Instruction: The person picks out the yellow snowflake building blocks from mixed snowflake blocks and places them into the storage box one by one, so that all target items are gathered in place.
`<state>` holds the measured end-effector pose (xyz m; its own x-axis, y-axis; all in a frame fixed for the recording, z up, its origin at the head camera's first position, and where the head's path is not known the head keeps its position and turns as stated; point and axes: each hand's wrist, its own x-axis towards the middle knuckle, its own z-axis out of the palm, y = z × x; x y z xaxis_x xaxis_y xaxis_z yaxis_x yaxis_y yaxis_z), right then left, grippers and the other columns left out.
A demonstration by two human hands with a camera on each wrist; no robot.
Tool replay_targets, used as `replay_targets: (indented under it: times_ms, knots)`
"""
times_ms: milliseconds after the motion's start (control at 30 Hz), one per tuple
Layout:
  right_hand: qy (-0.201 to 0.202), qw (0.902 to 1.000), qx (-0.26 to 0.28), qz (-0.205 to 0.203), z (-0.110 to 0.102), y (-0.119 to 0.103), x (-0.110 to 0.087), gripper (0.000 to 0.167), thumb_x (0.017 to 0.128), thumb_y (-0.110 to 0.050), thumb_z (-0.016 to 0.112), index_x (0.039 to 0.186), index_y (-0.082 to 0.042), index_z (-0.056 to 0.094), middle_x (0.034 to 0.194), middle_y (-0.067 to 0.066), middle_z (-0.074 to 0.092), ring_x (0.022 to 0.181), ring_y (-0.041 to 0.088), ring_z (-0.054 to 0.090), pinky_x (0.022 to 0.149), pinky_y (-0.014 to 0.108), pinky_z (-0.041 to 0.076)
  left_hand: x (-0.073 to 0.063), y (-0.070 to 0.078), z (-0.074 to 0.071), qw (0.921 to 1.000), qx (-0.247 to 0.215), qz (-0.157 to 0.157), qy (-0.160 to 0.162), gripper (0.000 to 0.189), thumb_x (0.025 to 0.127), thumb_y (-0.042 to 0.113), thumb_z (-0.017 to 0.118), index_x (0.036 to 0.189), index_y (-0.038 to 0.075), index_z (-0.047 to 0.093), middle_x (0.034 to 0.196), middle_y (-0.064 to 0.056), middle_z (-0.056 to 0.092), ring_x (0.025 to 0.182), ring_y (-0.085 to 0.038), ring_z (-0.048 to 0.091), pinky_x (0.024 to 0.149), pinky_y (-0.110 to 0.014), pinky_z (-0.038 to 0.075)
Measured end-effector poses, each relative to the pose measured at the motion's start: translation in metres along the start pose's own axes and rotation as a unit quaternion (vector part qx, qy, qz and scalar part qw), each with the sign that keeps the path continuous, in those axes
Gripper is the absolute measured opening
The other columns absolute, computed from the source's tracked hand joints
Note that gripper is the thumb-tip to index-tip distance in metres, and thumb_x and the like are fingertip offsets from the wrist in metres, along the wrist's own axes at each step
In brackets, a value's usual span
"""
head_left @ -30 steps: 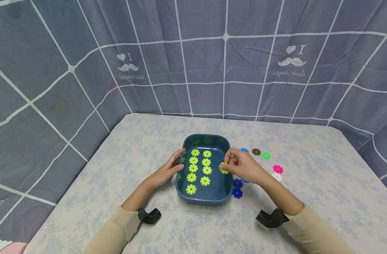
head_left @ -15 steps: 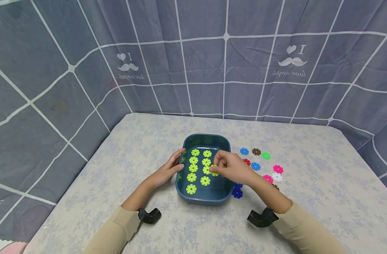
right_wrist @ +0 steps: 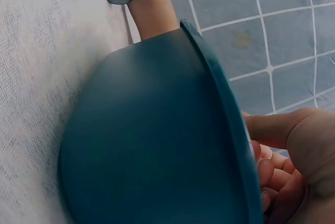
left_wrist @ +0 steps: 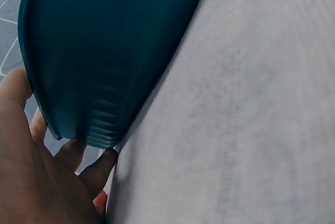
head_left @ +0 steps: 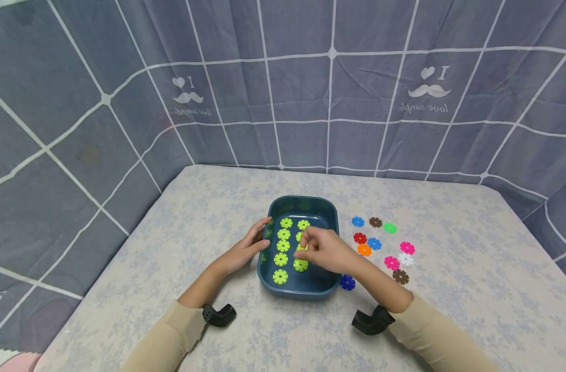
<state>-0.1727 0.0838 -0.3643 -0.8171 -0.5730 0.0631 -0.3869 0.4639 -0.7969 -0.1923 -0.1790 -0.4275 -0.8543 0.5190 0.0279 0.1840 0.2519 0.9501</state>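
Observation:
A dark teal rectangular bin stands on the table, with yellow-green notched plastic discs in two columns on its floor. My left hand holds the bin's left side; in the left wrist view its fingers touch the outer wall. Over the right column, my right hand pinches a yellow-green disc between thumb and index finger, partly hidden and hard to separate from the discs below. In the right wrist view the bin's wall hides the fingertips.
Right of the bin lie loose discs: red, orange, dark blue, green, white, and several blue, pink and brown ones. A grey checked curtain hangs behind the table.
My right hand has moved left across the bin with the yellow-green disc, from the right wall to the right column. My left hand stays put.

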Motion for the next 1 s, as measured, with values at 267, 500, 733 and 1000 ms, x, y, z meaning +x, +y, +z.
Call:
replay_targets:
  times_ms: [267,500,733,1000]
  knots:
    - [-0.03,0.9995,-0.004,0.003,0.007,0.0,0.004,0.02,0.088,-0.017,0.075,0.086,-0.009,0.057,0.053,-0.001,0.048,0.046,0.013,0.044,0.044,0.023,0.035,0.001,-0.001,0.0,1.0,0.004,0.003,0.0,0.06,0.106,0.018,0.04,0.158,0.02,0.01,0.162,-0.011,0.005,0.147,-0.035,0.01,0.114,-0.056,0.016]
    - [-0.102,0.9942,-0.032,0.006,0.014,0.003,0.007,0.02,0.088,-0.016,0.075,0.088,-0.009,0.056,0.057,0.001,0.057,0.05,0.014,0.053,0.049,0.025,0.044,0.001,0.0,-0.001,1.0,0.004,0.009,-0.002,0.06,0.106,0.017,0.04,0.158,0.02,0.01,0.162,-0.011,0.004,0.147,-0.035,0.009,0.114,-0.055,0.016]
    - [-0.136,0.9865,-0.09,0.014,0.022,0.007,0.009,0.022,0.085,-0.015,0.077,0.082,-0.013,0.055,0.057,-0.004,0.056,0.051,0.011,0.053,0.051,0.025,0.043,0.0,0.0,-0.001,1.0,0.002,0.007,-0.003,0.06,0.106,0.018,0.04,0.158,0.02,0.01,0.162,-0.011,0.004,0.147,-0.035,0.008,0.114,-0.056,0.016]
    - [-0.154,0.9783,-0.136,0.028,0.026,0.005,0.01,0.024,0.084,-0.014,0.078,0.078,-0.013,0.055,0.058,-0.001,0.054,0.052,0.013,0.051,0.052,0.026,0.041,0.001,0.0,-0.001,1.0,0.001,0.008,-0.004,0.06,0.106,0.017,0.04,0.158,0.02,0.01,0.163,-0.01,0.004,0.147,-0.035,0.008,0.114,-0.056,0.015]
